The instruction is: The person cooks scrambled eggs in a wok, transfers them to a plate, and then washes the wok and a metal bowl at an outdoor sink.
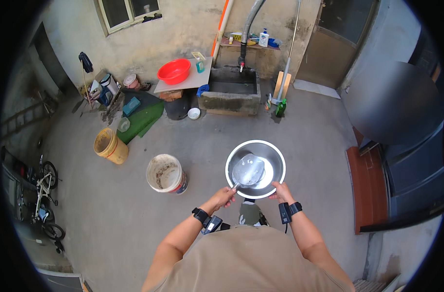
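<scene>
In front of me is a shiny metal basin [280, 155], its rim gripped on the near right side by my right hand [282, 191]. My left hand [224, 197] is closed round the short handle of a round, silvery dipper [248, 170]. The dipper's wide head lies over the basin's opening; whether it touches the bottom I cannot tell. Left of the basin stands a white bucket [151, 168] with dirt stains on its inside. Black straps with small devices sit on both wrists.
A yellow bucket [116, 150] stands farther left, by a green mat [149, 119]. At the back wall is a stone sink [229, 104] with a tap, beside a board holding a red basin [174, 71]. A green bottle [281, 108] stands right of the sink; a bicycle [44, 194] is far left.
</scene>
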A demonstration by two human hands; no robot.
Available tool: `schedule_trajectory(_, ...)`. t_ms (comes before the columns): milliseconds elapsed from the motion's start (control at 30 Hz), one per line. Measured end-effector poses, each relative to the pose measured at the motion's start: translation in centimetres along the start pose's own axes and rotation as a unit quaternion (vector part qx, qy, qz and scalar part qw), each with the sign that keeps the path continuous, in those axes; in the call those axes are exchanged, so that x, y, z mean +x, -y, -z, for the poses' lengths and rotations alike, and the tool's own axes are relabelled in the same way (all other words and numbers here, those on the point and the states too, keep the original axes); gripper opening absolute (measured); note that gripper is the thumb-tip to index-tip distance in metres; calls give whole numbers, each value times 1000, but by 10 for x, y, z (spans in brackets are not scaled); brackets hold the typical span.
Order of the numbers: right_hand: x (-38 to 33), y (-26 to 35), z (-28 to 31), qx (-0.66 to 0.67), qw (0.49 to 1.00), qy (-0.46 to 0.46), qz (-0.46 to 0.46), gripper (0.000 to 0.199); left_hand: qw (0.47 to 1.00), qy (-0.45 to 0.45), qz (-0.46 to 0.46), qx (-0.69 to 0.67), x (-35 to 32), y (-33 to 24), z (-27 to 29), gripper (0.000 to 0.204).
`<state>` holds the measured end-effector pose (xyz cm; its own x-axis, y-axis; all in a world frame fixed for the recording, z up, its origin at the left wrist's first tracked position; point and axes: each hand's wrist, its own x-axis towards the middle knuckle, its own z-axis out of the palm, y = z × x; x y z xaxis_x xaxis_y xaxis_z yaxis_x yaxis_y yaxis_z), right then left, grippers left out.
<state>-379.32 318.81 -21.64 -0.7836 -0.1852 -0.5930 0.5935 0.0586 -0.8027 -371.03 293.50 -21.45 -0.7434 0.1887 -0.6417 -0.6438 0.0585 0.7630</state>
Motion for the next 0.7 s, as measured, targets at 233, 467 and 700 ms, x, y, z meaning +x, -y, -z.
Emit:
schedule_trajectory(233, 175, 168, 10, -75, 995, 53, -28, 34, 997, -70, -19, -36, 115, -153, 61, 27)
schedule_trajectory(467, 379, 269, -13, -153, 977, 96, -115, 37, 985, -68, -36, -154, 236, -249, 157, 18)
schedule_trajectory(700, 636, 370, -72, -184, 972, 92, -111, 32, 959, -105, -64, -256, 430, -339, 303, 33)
